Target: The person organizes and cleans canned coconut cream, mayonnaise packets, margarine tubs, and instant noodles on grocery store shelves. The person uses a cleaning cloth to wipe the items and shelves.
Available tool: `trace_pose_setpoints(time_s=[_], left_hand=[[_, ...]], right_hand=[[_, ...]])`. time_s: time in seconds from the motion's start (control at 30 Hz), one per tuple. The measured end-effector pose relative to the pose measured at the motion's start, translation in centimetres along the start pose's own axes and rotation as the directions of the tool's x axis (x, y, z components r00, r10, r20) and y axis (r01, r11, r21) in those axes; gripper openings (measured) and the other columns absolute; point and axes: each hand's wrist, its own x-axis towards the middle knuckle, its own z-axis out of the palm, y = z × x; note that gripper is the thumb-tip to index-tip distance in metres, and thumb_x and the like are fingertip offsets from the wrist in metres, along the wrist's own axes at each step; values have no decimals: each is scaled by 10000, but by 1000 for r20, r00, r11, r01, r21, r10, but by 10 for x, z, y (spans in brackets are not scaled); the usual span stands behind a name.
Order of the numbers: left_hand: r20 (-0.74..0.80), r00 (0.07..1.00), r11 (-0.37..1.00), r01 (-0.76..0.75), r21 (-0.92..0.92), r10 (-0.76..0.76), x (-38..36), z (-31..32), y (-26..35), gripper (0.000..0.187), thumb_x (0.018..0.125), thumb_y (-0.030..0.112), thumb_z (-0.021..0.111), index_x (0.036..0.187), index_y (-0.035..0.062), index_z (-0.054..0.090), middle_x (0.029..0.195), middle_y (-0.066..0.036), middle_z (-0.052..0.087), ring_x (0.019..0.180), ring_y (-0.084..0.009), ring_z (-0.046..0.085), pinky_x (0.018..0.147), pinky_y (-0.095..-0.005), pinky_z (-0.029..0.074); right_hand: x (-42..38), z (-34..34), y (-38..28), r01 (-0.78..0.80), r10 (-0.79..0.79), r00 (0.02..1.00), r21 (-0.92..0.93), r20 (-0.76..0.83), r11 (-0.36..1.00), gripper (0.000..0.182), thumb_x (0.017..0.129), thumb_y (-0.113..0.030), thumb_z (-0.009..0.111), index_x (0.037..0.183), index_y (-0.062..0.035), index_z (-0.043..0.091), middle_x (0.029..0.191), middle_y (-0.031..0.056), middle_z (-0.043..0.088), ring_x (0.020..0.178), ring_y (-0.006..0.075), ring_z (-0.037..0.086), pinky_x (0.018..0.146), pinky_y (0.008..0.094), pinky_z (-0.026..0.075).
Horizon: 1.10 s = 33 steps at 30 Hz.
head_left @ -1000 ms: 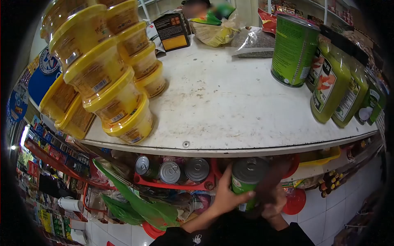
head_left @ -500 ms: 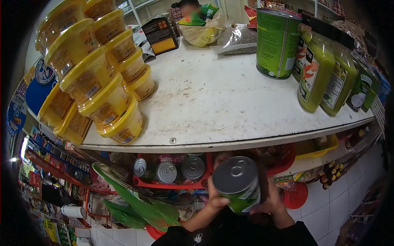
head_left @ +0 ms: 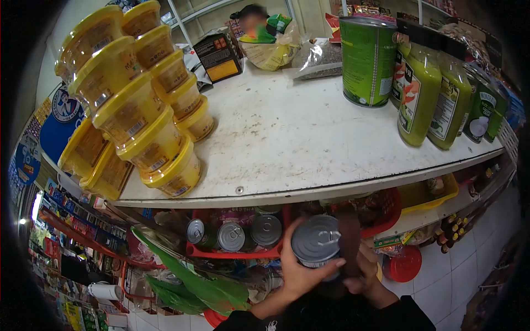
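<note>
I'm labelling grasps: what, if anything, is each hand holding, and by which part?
The left hand grips a can around its side; the right hand holds a brown cloth, apparently by its lower part.

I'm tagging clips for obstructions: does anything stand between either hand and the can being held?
Yes, on the right: a brown cloth lies between the right hand and the can, overlapping its lid's edge. Nothing visible separates the left hand from it; that hand grips its side directly.
</note>
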Motion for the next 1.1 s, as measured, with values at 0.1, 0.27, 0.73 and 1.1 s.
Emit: trace_pose_setpoints(time_s=[0.1,0.27,0.73,1.1], left_hand=[[141,990,999,-17,36,12,-6,-4,1,931,461,194,806,1210,-63,316,1099,-149,501,1009,-188,499,888,-307,375],[235,916,884,-383,269,325,6,-11,15,789,378,290,804,1051,-28,542,1294,-253,215,1203,-370,282,951,-441,282],[155,917,923,-380,63,368,9,-17,-5,776,423,319,777,1087,-2,534,1335,-302,110,1267,-428,104,1003,-493,147],[-140,945,917,-323,-235,297,-4,-33,-11,810,437,354,779,1075,-59,500,1300,-291,130,1204,-417,197,971,-475,214]], right_hand=[[8,-1,-11,-170,174,985,192,-5,967,740,827,-496,360,1205,139,332,1215,310,366,1136,383,392,946,401,296],[9,-2,-1,-467,453,877,500,158,729,679,877,-466,227,1232,103,328,1275,233,347,1185,308,344,988,365,232],[24,0,-15,-211,221,975,330,7,920,640,870,-436,248,1198,99,374,1240,229,364,1142,306,367,956,382,264],[3,18,20,-624,462,775,643,432,444,535,867,-328,353,1238,58,352,1221,166,435,1135,250,405,973,338,263]])
